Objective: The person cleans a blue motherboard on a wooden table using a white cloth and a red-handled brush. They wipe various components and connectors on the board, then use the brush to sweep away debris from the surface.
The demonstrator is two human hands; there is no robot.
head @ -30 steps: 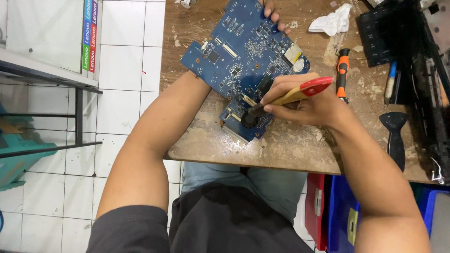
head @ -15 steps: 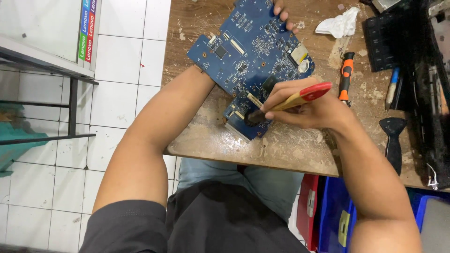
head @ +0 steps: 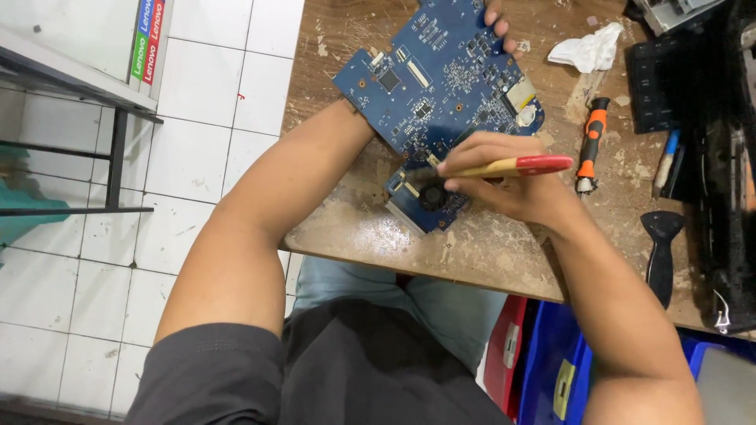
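Scuffed wooden table (head: 370, 228) beside white tiled floor (head: 205, 118)

The one camera sits on my head and looks almost straight down past my chest and lap. It is close: my forearms fill the middle, and the worn wooden surface (head: 504, 252) runs across the upper right. The tiled floor (head: 197, 157) takes the left side. There is no second view to share any of this.
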